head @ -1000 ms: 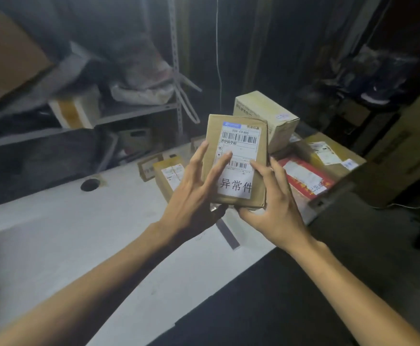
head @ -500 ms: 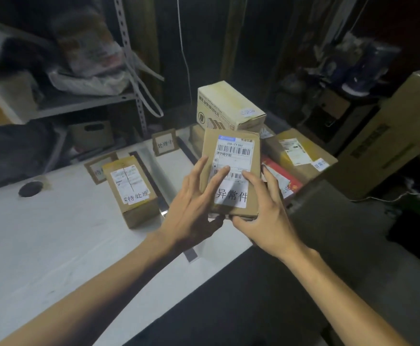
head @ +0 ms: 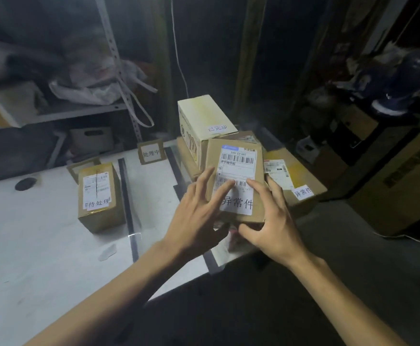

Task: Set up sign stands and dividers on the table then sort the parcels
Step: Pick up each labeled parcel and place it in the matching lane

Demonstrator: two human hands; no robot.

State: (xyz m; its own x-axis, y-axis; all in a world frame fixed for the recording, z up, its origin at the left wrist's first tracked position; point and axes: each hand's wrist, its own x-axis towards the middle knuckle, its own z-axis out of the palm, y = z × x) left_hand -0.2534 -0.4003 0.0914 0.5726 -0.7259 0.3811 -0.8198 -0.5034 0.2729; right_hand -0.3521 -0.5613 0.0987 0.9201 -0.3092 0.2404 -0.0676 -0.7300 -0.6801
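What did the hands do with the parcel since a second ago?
The left hand and right hand brought the parcel down from up in the air toward the pile on the right, tipping it flatter. Both hold it as before. The small box and pale box did not move.

The parcel (head: 235,176) is matt brown cardboard with a smooth white paper label (head: 240,157). The tabletop (head: 42,245) looks white, smooth and faintly glossy. The divider strip (head: 129,208) is dark and shiny. The shelf (head: 79,113) is grey metal.
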